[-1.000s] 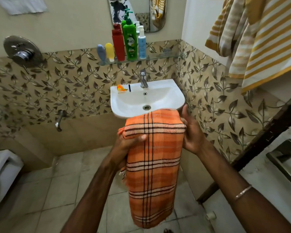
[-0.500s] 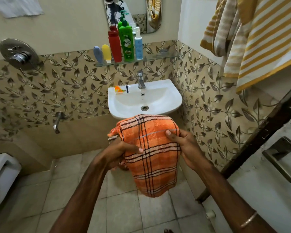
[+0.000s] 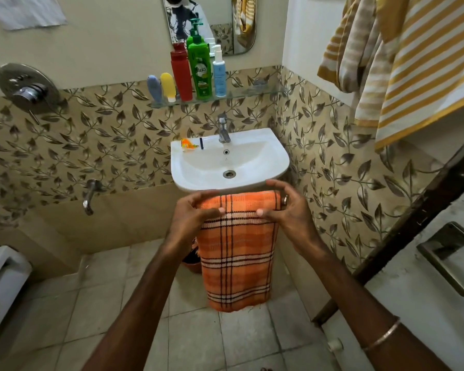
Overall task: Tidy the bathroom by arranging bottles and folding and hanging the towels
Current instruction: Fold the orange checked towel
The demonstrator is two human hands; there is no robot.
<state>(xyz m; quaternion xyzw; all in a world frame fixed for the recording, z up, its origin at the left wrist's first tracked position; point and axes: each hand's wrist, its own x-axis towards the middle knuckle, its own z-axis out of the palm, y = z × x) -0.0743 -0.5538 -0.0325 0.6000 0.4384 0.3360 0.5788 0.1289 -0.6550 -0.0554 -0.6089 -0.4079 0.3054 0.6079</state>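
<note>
Progress, judged: bottles done; orange towel nearly hung; striped ones hang unfolded; left: folding those.
Striped towels (image 3: 418,70), top R: approx 2, overlap, count unsure;
orange check towel (image 3: 236,253) x1: folded, draped over rail under basin (image 3: 276,156);
L hand (image 3: 192,214), R hand (image 3: 284,210): both pinch towel's top fold, thumb in front;
bottles (image 3: 198,68) x5 on glass shelf (image 3: 255,93), upright in row.

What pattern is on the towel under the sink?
Orange plaid with dark and white stripes on the towel, seen from the head view.
</note>
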